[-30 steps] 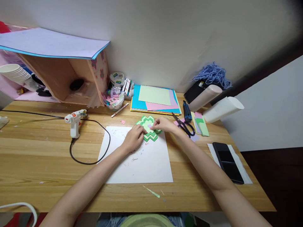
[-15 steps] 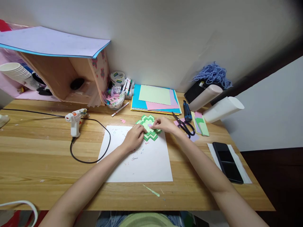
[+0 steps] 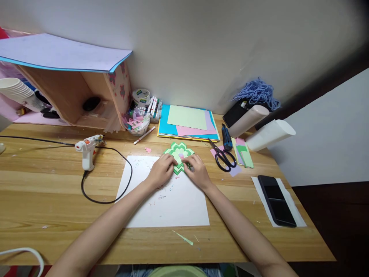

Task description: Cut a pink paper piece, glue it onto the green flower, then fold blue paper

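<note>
Right fingers [image 3: 193,161] shifted, flower [image 3: 178,149] beneath

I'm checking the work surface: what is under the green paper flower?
The green paper flower lies partly on the white sheet, partly on the wooden table beyond. Anything else beneath is covered; the left hand and right hand hide some edges.

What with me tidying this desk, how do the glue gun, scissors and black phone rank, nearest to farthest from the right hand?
1. Scissors, just right of the right hand.
2. Black phone, farther right, on white paper.
3. Glue gun, past the left hand.
</note>
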A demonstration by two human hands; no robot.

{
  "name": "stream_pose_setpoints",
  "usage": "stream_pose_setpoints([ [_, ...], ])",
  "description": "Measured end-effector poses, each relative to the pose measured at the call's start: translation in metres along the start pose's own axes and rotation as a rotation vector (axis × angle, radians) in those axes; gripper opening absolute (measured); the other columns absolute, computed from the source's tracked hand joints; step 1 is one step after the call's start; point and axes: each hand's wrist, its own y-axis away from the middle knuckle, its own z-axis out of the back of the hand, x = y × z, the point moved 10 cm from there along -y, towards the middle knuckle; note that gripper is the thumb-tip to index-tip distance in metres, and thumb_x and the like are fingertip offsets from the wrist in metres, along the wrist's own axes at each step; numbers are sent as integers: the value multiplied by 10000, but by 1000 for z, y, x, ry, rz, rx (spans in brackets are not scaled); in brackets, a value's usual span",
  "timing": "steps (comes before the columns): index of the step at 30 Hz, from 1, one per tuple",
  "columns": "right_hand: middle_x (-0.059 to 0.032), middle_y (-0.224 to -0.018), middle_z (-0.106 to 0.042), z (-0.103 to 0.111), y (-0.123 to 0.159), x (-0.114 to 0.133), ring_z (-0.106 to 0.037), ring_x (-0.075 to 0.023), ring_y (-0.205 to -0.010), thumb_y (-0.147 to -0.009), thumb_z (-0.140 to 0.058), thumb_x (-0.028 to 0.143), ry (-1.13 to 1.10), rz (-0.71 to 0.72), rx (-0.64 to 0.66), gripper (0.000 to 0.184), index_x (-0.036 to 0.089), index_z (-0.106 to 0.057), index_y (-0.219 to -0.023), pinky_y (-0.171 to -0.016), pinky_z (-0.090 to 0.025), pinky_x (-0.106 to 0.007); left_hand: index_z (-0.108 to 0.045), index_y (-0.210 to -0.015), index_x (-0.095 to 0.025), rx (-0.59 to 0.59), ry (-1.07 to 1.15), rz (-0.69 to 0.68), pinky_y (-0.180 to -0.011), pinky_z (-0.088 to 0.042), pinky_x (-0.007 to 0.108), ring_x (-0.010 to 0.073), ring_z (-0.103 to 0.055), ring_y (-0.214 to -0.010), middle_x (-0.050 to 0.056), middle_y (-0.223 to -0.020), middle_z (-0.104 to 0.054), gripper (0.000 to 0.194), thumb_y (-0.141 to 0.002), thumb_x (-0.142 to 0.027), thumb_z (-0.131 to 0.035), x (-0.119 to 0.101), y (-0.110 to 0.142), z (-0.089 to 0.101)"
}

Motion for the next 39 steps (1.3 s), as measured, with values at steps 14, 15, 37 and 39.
stream_pose_setpoints([
  [14, -57, -860, -553, -2, 1, -3, -508, -200, -862, -818, -470, 143, 12, 27, -47, 212, 204, -588, -983, -802, -424, -341, -544, -861, -195, 1, 2, -16, -767, -410, 303, 175, -507, -874, 32, -886, -550, 229, -788, -53, -380, -1, 0, 0],
  [15, -57, -859, -553, -2, 1, -3, -508, -200, -865, -818, -469, 143, 13, 25, -44, 212, 201, -589, -982, -805, -423, -340, -544, -859, -194, 1, 1, -18, -766, -410, 301, 174, -507, -873, 32, -886, -550, 227, -788, -54, -380, -2, 0, 0],
  [37, -54, -857, -581, 1, -3, -95, -542, -159, -751, -744, -550, 347, -379, -651, -3, 339, 133, -556, -1007, -716, -438, -296, -543, -836, -202, -2, -126, -96, -706, -419, 307, 191, -522, -846, 45, -889, -554, 91, -762, -245, -574, -17, 3, 2],
  [39, -33, -787, -586, -2, -9, -95, -545, -146, -702, -714, -583, 359, -435, -664, 47, 315, 131, -581, -932, -656, -438, -269, -540, -836, -204, -1, -130, -100, -702, -420, 306, 190, -523, -846, 44, -892, -556, 92, -760, -239, -580, -17, 3, 2],
])
